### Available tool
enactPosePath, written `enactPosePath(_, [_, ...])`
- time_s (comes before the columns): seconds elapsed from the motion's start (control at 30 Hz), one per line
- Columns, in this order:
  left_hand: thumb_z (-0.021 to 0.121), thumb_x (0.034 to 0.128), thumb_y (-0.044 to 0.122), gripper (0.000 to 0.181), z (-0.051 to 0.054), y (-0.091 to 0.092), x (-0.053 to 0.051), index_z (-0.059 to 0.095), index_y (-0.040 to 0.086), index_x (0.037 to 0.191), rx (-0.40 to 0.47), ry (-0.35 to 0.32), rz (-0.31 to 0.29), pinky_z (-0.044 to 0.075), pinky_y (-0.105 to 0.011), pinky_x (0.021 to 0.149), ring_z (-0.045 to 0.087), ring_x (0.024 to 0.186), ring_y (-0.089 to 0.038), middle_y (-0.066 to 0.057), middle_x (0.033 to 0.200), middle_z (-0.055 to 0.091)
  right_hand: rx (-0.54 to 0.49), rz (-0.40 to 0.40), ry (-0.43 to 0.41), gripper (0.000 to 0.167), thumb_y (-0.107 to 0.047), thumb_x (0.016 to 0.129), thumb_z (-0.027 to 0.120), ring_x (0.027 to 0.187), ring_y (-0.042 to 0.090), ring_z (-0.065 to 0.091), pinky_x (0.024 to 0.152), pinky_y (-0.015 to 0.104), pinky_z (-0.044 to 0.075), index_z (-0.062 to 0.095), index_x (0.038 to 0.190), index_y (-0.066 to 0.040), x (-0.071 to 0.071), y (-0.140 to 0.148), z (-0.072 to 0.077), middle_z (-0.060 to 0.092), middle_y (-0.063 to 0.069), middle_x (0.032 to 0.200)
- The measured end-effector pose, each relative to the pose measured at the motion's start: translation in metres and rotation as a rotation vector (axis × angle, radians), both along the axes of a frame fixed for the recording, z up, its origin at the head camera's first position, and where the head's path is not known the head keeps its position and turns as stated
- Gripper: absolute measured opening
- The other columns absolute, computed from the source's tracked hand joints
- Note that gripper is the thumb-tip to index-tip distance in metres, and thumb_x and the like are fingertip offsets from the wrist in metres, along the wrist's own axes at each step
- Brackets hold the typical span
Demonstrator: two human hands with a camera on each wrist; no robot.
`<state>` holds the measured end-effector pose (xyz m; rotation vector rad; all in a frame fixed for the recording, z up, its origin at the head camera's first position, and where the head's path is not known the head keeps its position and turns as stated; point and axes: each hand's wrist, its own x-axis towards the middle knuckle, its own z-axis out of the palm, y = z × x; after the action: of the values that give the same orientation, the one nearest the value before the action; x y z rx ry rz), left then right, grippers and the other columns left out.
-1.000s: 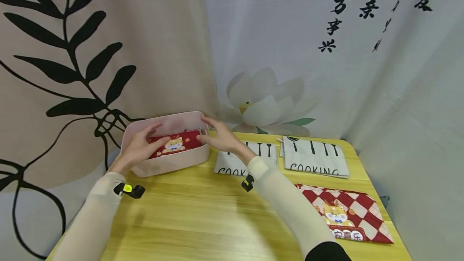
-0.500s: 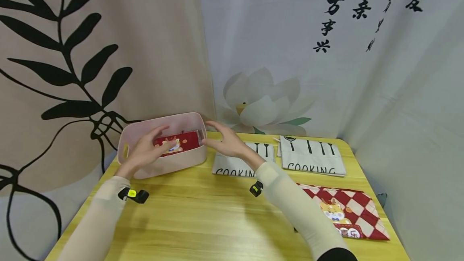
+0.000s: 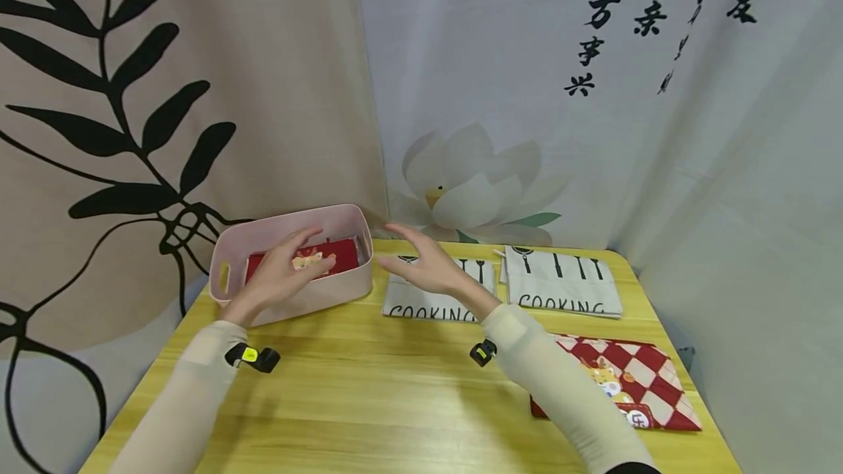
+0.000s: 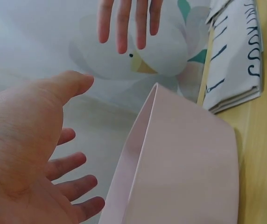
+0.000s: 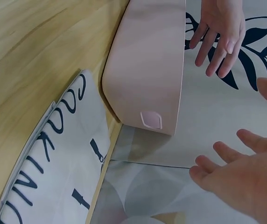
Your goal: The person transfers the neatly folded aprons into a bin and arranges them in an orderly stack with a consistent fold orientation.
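A pink basket stands at the left back part of the table, close to the hanging cloth backdrop. Inside it lies a red item with a cartoon animal printed on it, partly covered from the head camera by the left hand. That hand is at the basket, its grip apart: in the left wrist view the thumb stands away from the fingers, with nothing between them. The right hand is raised just right of the basket, well apart from the left, and its grip is likewise apart, thumb and fingers spread around nothing.

Beyond the right hand, and partly hidden by it, lies a folded white cloth printed with black utensils and lettering. A second white cloth of the same pattern, reading "COOKING", lies beside it to the right. Nearer the person, at the right side of the table, is a red-and-white checked item, partly behind the right sleeve. The left sleeve is cream too. On the backdrop are dark leaves, a pale lotus and black Chinese characters.
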<state>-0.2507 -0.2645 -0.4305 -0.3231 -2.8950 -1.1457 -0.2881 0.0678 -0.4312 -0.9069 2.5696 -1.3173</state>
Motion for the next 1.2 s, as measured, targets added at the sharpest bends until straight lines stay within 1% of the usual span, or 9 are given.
enactPosePath(0.2, [0.074,0.1072,0.055,0.082,0.000,0.014,-0.001,0.041,0.022,0.175,-0.003,0.025,-0.038,0.034,-0.078,0.133,0.041,0.166,-0.045,-0.015,0.182,0.040,0.013,-0.027,0.003,0.076,-0.054,0.109,0.068,0.173,0.031,0.035,0.139,0.067,0.033,0.039,0.176,-0.031,0.008,0.014,0.000,0.040,0.000,0.184])
enactPosePath(0.33, [0.076,0.1073,0.050,0.081,-0.001,0.023,-0.002,0.041,0.020,0.174,-0.017,0.058,-0.066,0.036,-0.076,0.133,0.042,0.165,-0.045,-0.016,0.181,0.040,0.021,-0.047,-0.003,0.075,-0.051,0.110,0.068,0.174,0.031,0.033,0.139,0.069,0.032,0.038,0.176,-0.035,0.014,0.023,-0.001,0.039,-0.001,0.185])
enactPosePath(0.43, [0.077,0.1065,0.050,0.082,-0.001,0.031,-0.002,0.042,0.021,0.174,-0.031,0.072,-0.076,0.037,-0.076,0.132,0.041,0.166,-0.045,-0.016,0.181,0.040,0.033,-0.062,-0.006,0.075,-0.051,0.110,0.068,0.174,0.030,0.034,0.139,0.068,0.032,0.038,0.176,-0.037,0.017,0.029,-0.002,0.038,-0.004,0.185])
enactPosePath(0.63, [0.077,0.1047,0.055,0.084,-0.001,0.045,0.000,0.040,0.027,0.175,-0.045,0.066,-0.093,0.036,-0.080,0.131,0.032,0.171,-0.045,-0.014,0.186,0.033,0.047,-0.072,0.037,0.077,-0.053,0.109,0.069,0.172,0.034,0.037,0.137,0.070,0.034,0.039,0.176,-0.033,0.021,0.045,-0.006,0.041,0.000,0.183])
enactPosePath(0.8, [0.078,0.1051,0.050,0.082,0.001,0.058,-0.001,0.042,0.024,0.174,-0.034,0.084,-0.127,0.035,-0.078,0.132,0.036,0.169,-0.044,-0.014,0.184,0.037,0.063,-0.082,0.065,0.078,-0.053,0.109,0.069,0.172,0.036,0.036,0.137,0.071,0.033,0.038,0.177,-0.030,0.024,0.057,-0.010,0.040,0.004,0.184])
enactPosePath(0.9, [0.079,0.1045,0.049,0.082,0.001,0.066,-0.003,0.043,0.025,0.173,-0.025,0.093,-0.150,0.037,-0.078,0.131,0.038,0.168,-0.045,-0.016,0.183,0.037,0.066,-0.090,0.065,0.078,-0.052,0.109,0.070,0.172,0.037,0.035,0.136,0.073,0.033,0.038,0.177,-0.030,0.026,0.064,-0.012,0.040,0.006,0.184])
enactPosePath(1.0, [0.080,0.1049,0.046,0.082,-0.001,0.073,-0.006,0.043,0.023,0.174,-0.016,0.109,-0.184,0.036,-0.078,0.132,0.037,0.169,-0.047,-0.019,0.184,0.034,0.074,-0.105,0.062,0.079,-0.051,0.109,0.070,0.172,0.038,0.034,0.136,0.073,0.034,0.038,0.177,-0.028,0.029,0.070,-0.014,0.039,0.006,0.184])
enactPosePath(1.13, [0.081,0.1048,0.043,0.081,-0.003,0.084,-0.011,0.044,0.021,0.173,-0.007,0.125,-0.219,0.034,-0.076,0.135,0.035,0.171,-0.044,-0.016,0.185,0.034,0.084,-0.130,0.053,0.081,-0.051,0.109,0.071,0.172,0.040,0.034,0.136,0.073,0.033,0.038,0.177,-0.022,0.032,0.079,-0.015,0.037,0.007,0.185])
enactPosePath(1.2, [0.081,0.1045,0.043,0.081,-0.004,0.089,-0.012,0.044,0.020,0.173,-0.005,0.122,-0.226,0.033,-0.076,0.135,0.034,0.172,-0.043,-0.015,0.185,0.034,0.087,-0.142,0.049,0.081,-0.051,0.108,0.072,0.172,0.040,0.034,0.136,0.074,0.033,0.039,0.177,-0.022,0.034,0.083,-0.016,0.037,0.008,0.185])
